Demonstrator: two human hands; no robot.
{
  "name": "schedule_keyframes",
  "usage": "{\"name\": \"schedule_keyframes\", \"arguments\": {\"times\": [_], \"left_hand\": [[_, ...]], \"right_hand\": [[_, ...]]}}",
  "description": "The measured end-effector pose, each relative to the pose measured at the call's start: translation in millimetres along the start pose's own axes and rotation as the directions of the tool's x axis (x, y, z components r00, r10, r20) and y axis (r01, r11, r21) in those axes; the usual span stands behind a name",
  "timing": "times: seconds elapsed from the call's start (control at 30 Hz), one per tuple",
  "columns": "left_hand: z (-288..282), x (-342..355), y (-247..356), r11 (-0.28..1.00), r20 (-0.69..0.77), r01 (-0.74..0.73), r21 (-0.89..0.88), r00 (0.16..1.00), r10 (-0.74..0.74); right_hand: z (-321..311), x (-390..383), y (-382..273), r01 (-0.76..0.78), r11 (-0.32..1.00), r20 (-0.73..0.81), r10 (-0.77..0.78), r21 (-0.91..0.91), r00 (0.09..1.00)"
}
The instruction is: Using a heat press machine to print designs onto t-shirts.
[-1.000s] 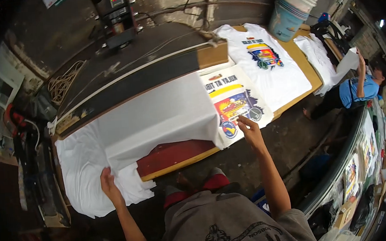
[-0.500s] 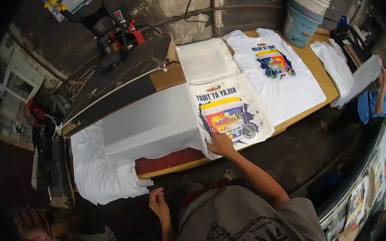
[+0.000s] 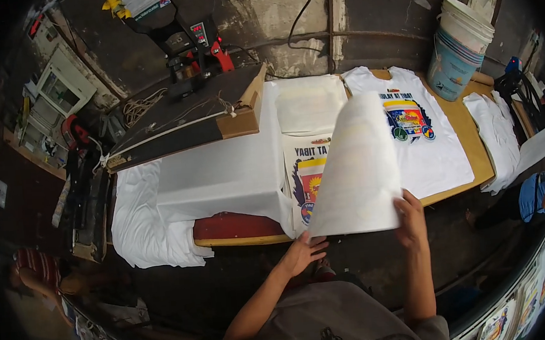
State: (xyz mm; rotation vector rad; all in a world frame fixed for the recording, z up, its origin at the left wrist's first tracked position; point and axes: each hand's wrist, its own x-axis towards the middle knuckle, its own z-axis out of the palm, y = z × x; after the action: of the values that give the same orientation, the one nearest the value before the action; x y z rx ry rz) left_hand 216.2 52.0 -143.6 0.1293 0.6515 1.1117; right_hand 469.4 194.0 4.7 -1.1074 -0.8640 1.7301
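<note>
A large white paper sheet, curled and blank on the side toward me, is lifted over the table's front edge. My right hand grips its lower right edge. At the lower left corner is my left hand, fingers stretched out and apart, the thumb close to the corner. Partly hidden behind the lifted paper lies a stack of printed sheets with a mirrored, colourful bucket design. On its right a white T-shirt with a similar print is spread flat. Left of the stack, white cloth covers a padded board.
A heat press with a wide dark top plate stands at the back left. Stacked buckets are at the back right, near more white shirts. Another person in blue is at the far right; one in red stripes is at lower left.
My right hand has lifted a sheet off the printed stack and moved right with it. My left hand has come up and right to the sheet's corner. The view has shifted.
</note>
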Motion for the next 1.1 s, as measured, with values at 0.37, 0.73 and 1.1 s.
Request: {"name": "schedule_keyframes", "arguments": {"times": [0.37,0.73,1.1], "left_hand": [[74,32,29,0.614,-0.174,-0.172,0.771,0.870,0.462],[120,2,98,-0.234,0.449,-0.383,0.894,0.757,0.475],[-44,-209,189,0.082,0.040,-0.223,0.971,0.494,0.868]], "right_hand": [[-101,-61,32,0.181,0.941,-0.232,-0.251,-0.285,0.940],[-55,-63,93,0.214,0.793,-0.327,-0.458,-0.571,0.826],[165,-45,119,0.375,0.770,0.104,-0.378,-0.515,0.920]]}}
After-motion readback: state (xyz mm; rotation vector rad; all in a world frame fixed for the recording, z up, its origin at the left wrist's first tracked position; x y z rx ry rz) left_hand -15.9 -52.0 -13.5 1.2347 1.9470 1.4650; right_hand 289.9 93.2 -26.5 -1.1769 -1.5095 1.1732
